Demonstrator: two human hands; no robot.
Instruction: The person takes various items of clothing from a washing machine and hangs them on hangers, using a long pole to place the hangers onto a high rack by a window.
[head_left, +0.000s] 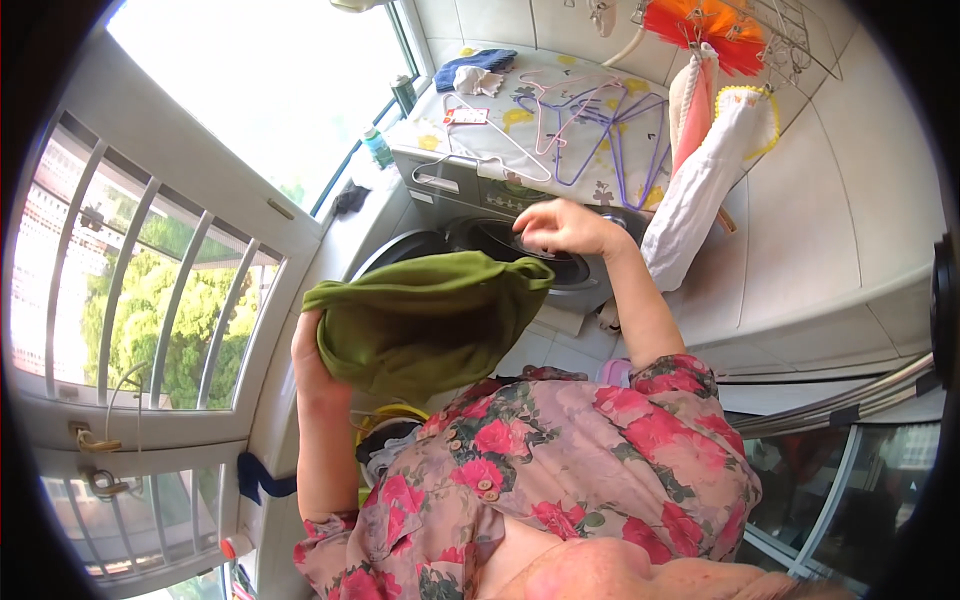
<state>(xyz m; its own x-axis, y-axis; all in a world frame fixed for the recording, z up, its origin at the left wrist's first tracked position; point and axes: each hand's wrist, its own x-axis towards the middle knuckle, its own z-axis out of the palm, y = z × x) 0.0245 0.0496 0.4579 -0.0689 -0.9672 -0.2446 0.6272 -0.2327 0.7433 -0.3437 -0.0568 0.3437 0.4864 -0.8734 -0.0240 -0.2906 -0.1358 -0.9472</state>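
Observation:
An olive-green cloth garment (427, 322) hangs spread in front of my chest, with a wide dark opening facing me. My left hand (315, 356) grips its left edge, and part of the fingers is hidden inside or behind the cloth. My right hand (566, 227) is raised just beyond the garment's right end, apart from it, fingers loosely bent with nothing in them. Behind that hand stands a front-loading washing machine (480, 196), its round door (401, 249) swung out to the left. The green cloth covers part of the machine's front.
Purple hangers (619, 150), a pink hanger (553, 139) and a white hanger (499, 142) lie on the patterned machine cover (645, 86). A white garment (697, 187) hangs at right from a clip rack (787, 37). A yellow-rimmed container (401, 411) with clothes sits low left, near the barred window (157, 292).

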